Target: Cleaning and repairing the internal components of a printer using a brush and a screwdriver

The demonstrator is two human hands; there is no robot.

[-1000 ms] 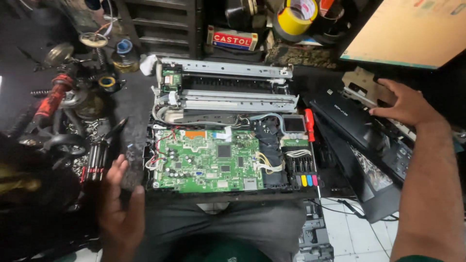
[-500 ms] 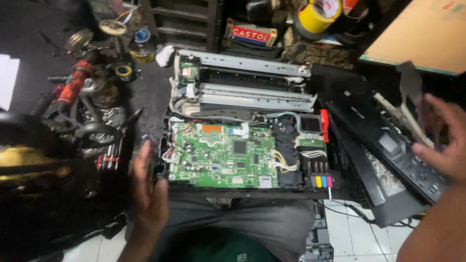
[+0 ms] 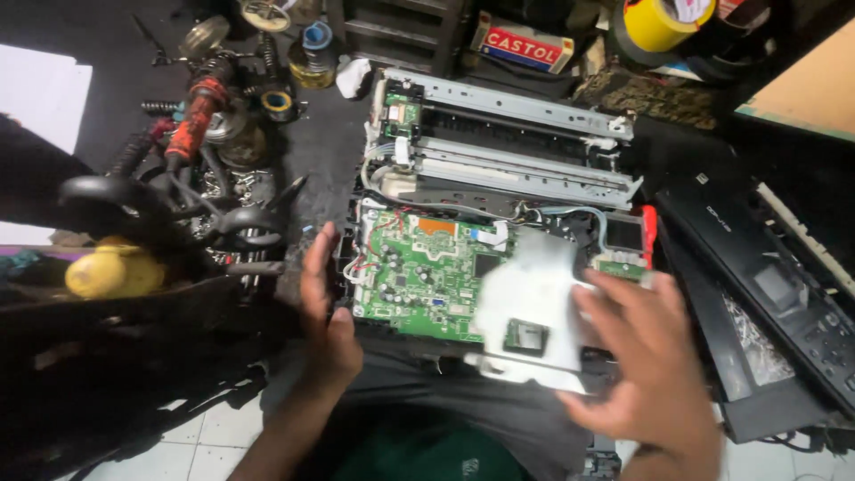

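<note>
head view, nearest first: the right hand grips a thin, flat grey sheet-metal shield plate by its right edge, fingers clenched on it — the plate hovers over the right half of the green printed circuit board. it looks light and stiff, with sharp stamped edges, so the rims seem the safest hold. left of the board, the left hand lies flat and released against the black plastic printer chassis. beyond the board — ribbed silver metal rails; further left, a greasy heap of dark tools.
</note>
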